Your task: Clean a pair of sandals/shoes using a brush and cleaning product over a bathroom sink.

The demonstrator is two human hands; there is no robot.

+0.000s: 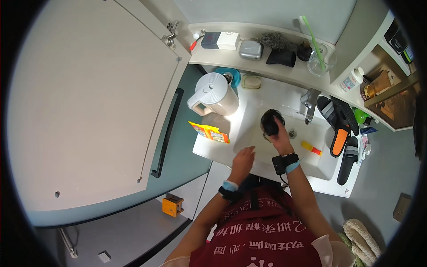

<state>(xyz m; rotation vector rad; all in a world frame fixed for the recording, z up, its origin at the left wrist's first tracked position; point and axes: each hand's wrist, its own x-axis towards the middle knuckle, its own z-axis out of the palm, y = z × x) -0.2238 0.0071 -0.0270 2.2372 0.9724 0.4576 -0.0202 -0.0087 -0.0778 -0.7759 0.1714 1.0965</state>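
Note:
My right hand (282, 138) grips a dark, rounded black object (269, 120) over the white washbasin (247, 123); its exact kind is hard to tell. My left hand (243, 162) is at the basin's front left edge, with its fingers apart and nothing visible in it. Beneath the right hand's side of the basin show the metal drain (292, 134) and a small yellow-and-red tube-shaped item (311, 148). A chrome faucet (310, 103) rises at the back right. Both wrists wear dark straps over light blue bands.
Left of the basin stand a lidded kettle (218, 95) and a yellow-orange packet (210, 132). Soap sits in a dish (251, 82). Black slippers (348, 160) rest along the right rim. The back shelf (213, 59) carries boxes and a glass cup (320, 63). An open cabinet door (100, 100) fills the left.

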